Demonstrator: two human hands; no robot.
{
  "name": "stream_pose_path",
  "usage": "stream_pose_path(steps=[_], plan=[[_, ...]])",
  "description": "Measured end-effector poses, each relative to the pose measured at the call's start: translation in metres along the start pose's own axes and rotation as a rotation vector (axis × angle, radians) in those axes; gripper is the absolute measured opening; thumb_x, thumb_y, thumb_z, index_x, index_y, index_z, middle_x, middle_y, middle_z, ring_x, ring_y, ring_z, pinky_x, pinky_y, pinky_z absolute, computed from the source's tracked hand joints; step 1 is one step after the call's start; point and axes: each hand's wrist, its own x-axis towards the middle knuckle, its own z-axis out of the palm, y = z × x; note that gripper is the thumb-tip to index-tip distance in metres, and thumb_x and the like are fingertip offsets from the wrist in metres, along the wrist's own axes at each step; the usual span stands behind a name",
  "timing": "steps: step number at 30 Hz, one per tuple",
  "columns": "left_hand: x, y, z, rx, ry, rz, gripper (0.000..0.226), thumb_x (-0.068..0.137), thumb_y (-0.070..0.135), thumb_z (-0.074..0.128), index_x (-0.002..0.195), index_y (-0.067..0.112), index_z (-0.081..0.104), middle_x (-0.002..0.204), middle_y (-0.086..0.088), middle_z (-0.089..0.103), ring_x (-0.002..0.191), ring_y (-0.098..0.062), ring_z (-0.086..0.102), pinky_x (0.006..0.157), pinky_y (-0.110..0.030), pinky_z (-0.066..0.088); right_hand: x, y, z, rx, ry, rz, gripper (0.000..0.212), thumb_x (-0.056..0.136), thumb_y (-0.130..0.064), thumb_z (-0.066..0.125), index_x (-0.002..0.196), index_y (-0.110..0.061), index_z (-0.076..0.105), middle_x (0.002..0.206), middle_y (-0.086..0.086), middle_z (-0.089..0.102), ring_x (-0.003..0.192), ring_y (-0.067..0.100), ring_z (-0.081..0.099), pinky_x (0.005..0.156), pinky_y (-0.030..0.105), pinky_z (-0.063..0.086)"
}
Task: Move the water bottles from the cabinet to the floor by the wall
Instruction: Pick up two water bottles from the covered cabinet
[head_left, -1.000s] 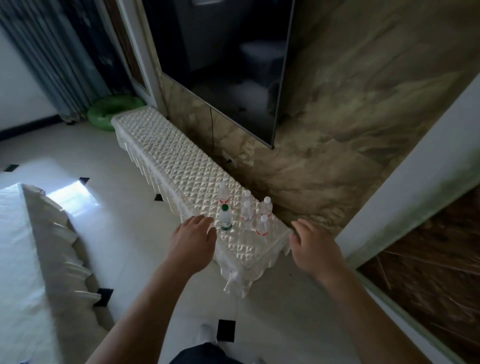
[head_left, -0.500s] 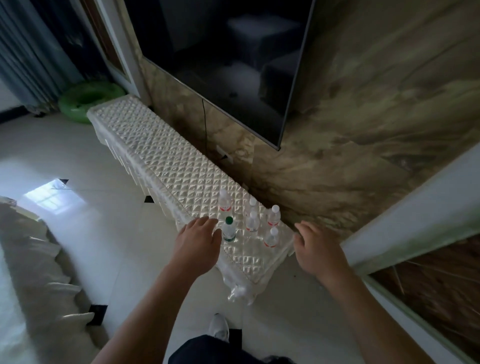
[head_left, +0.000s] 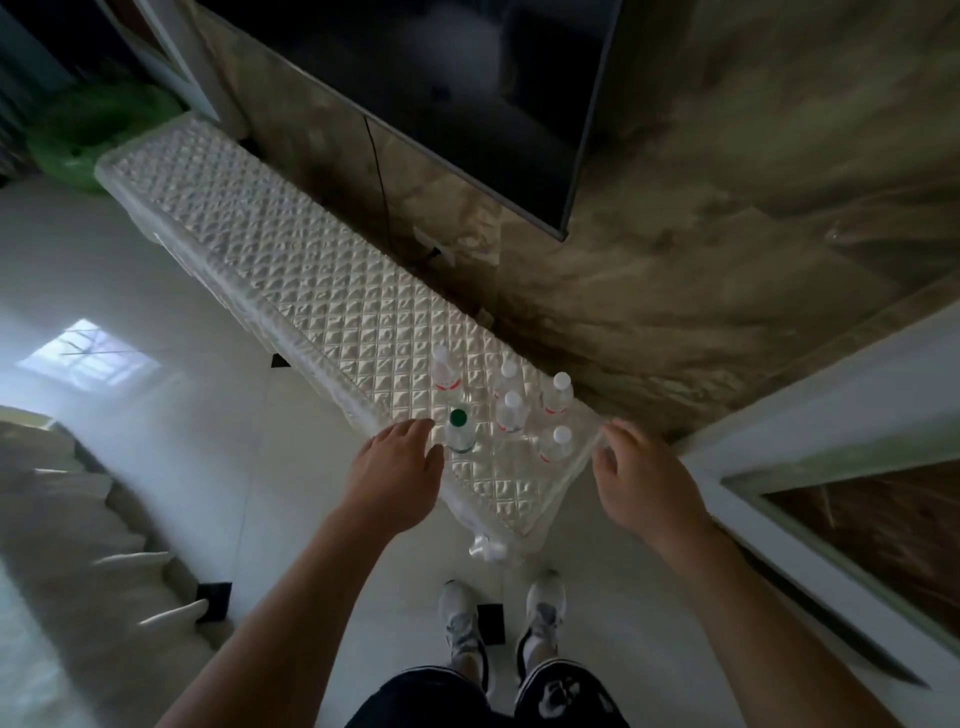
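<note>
Both my left hand (head_left: 397, 480) and right hand (head_left: 641, 480) hang open and empty at mid-frame, flanking the water bottles (head_left: 511, 413) upright on the cabinet (head_left: 322, 291); I'd grasp each body low, squarely.

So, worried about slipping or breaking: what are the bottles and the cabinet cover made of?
The bottles look like thin clear plastic, see-through with screw caps. The cabinet cover seems a quilted, satiny fabric, judging by its diamond stitching and sheen, possibly under clear film; that is hard to tell.
</note>
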Motion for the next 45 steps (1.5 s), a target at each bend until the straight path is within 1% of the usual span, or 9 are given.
stream_pose_path(steps=[6, 11, 15, 21, 26, 31, 36, 42, 45], plan=[[0.042, -0.006, 0.046, -0.062, -0.068, -0.094, 0.053, 0.100, 0.041, 0.042, 0.147, 0.019, 0.034, 0.149, -0.004, 0.045, 0.134, -0.025, 0.045, 0.107, -0.043, 0.040, 0.040, 0.028, 0.048, 0.051, -0.031, 0.016, 0.049, 0.100, -0.033, 0.042, 0.144, -0.015, 0.039, 0.151, 0.004, 0.039, 0.138, 0.021, 0.037, 0.108, 0.035, 0.035], [0.078, -0.023, 0.093, -0.125, -0.084, -0.156, 0.067, 0.094, 0.045, 0.054, 0.150, 0.019, 0.028, 0.151, -0.006, 0.042, 0.132, -0.027, 0.048, 0.104, -0.043, 0.043, 0.073, 0.051, 0.099, 0.108, -0.047, 0.053, 0.053, 0.097, -0.036, 0.047, 0.146, -0.018, 0.035, 0.148, 0.005, 0.042, 0.132, 0.023, 0.043, 0.101, 0.038, 0.041], [0.104, -0.044, 0.133, -0.211, -0.049, -0.196, 0.076, 0.087, 0.047, 0.065, 0.149, 0.022, 0.029, 0.151, -0.004, 0.042, 0.133, -0.025, 0.047, 0.105, -0.044, 0.044, 0.099, 0.070, 0.140, 0.144, -0.039, 0.094, 0.062, 0.093, -0.044, 0.051, 0.147, -0.020, 0.030, 0.149, 0.004, 0.041, 0.133, 0.022, 0.043, 0.102, 0.039, 0.045], [0.139, -0.076, 0.194, -0.285, 0.006, -0.246, 0.087, 0.078, 0.049, 0.075, 0.148, 0.022, 0.031, 0.148, -0.003, 0.045, 0.132, -0.021, 0.047, 0.104, -0.043, 0.045, 0.129, 0.095, 0.195, 0.258, 0.004, 0.182, 0.070, 0.090, -0.050, 0.055, 0.149, -0.025, 0.027, 0.152, -0.001, 0.037, 0.138, 0.017, 0.037, 0.104, 0.035, 0.038], [0.158, -0.098, 0.241, -0.385, 0.048, -0.285, 0.090, 0.070, 0.050, 0.079, 0.144, 0.026, 0.035, 0.144, 0.003, 0.049, 0.128, -0.017, 0.049, 0.102, -0.044, 0.047, 0.145, 0.110, 0.238, 0.350, 0.054, 0.263, 0.081, 0.078, -0.060, 0.065, 0.144, -0.025, 0.034, 0.145, -0.002, 0.045, 0.130, 0.016, 0.046, 0.100, 0.033, 0.043], [0.169, -0.108, 0.274, -0.503, 0.148, -0.297, 0.085, 0.067, 0.048, 0.083, 0.139, 0.028, 0.041, 0.134, 0.010, 0.055, 0.120, -0.011, 0.054, 0.100, -0.042, 0.050, 0.158, 0.109, 0.277, 0.441, 0.174, 0.271, 0.080, 0.071, -0.063, 0.069, 0.134, -0.019, 0.045, 0.126, -0.001, 0.056, 0.113, 0.015, 0.057, 0.090, 0.042, 0.053], [0.178, -0.110, 0.290, -0.560, 0.210, -0.243, 0.077, 0.066, 0.044, 0.084, 0.131, 0.023, 0.049, 0.120, 0.013, 0.060, 0.110, -0.008, 0.058, 0.097, -0.037, 0.052, 0.170, 0.100, 0.296, 0.531, 0.355, 0.283, 0.075, 0.069, -0.057, 0.076, 0.128, -0.018, 0.050, 0.120, -0.003, 0.059, 0.108, 0.011, 0.059, 0.089, 0.028, 0.051], [0.186, -0.116, 0.300, -0.590, 0.253, -0.206, 0.075, 0.063, 0.057, 0.078, 0.124, 0.020, 0.054, 0.113, 0.008, 0.064, 0.104, -0.011, 0.064, 0.091, -0.037, 0.056, 0.172, 0.097, 0.310, 0.559, 0.462, 0.339, 0.077, 0.067, -0.052, 0.080, 0.127, -0.014, 0.051, 0.119, 0.001, 0.060, 0.106, 0.011, 0.060, 0.089, 0.023, 0.049], [0.187, -0.116, 0.300, -0.598, 0.277, -0.179, 0.070, 0.065, 0.048, 0.082, 0.122, 0.018, 0.057, 0.111, 0.006, 0.065, 0.101, -0.011, 0.065, 0.088, -0.034, 0.057, 0.170, 0.097, 0.311, 0.569, 0.487, 0.345, 0.073, 0.067, -0.046, 0.081, 0.125, -0.012, 0.053, 0.115, 0.002, 0.062, 0.101, 0.008, 0.059, 0.085, 0.005, 0.039]])
